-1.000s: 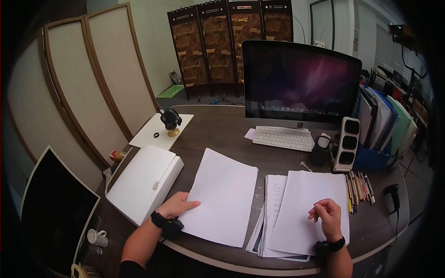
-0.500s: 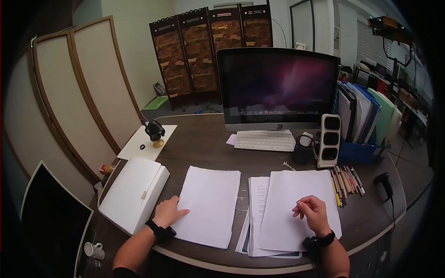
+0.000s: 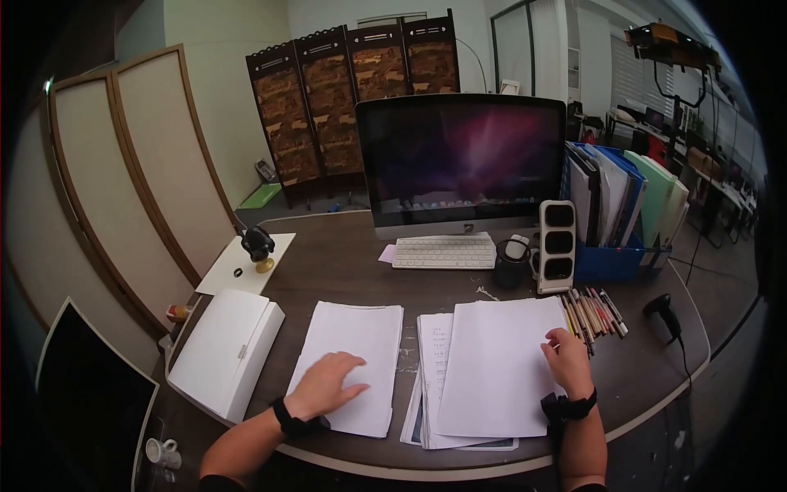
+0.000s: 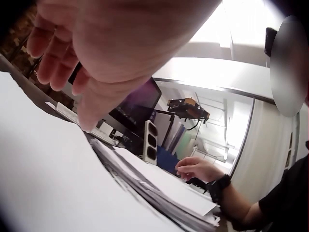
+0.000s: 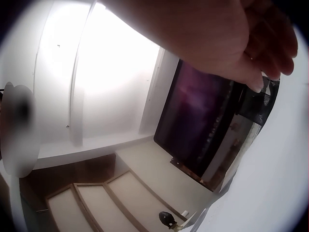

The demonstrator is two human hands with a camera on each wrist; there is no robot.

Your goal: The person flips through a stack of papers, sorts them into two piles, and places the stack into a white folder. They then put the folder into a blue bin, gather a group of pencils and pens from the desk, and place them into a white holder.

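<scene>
My left hand [image 3: 326,385] is over the left stack of white paper [image 3: 352,328], its fingers loosely extended and holding nothing. In the left wrist view the paper sheet [image 4: 43,164] spreads below the palm. My right hand [image 3: 567,361] hovers at the right edge of the right paper pile [image 3: 500,369], fingers loosely bent with nothing between them. That pile has a blank sheet on top, set askew over printed sheets [image 3: 437,348] that show along its left side. A strip of dark desk separates the two stacks.
Left of the paper lies a white box [image 3: 221,348]. Pencils and pens [image 3: 594,313] lie beyond my right hand, near a black handheld device [image 3: 662,316]. Behind stand a keyboard [image 3: 443,252], a monitor [image 3: 463,164], a black cup [image 3: 512,266] and a blue file holder [image 3: 611,261].
My left hand has left the left edge of its paper stack and moved right, over the sheets. My right hand has shifted toward the right pile's right edge. The head view has turned right.
</scene>
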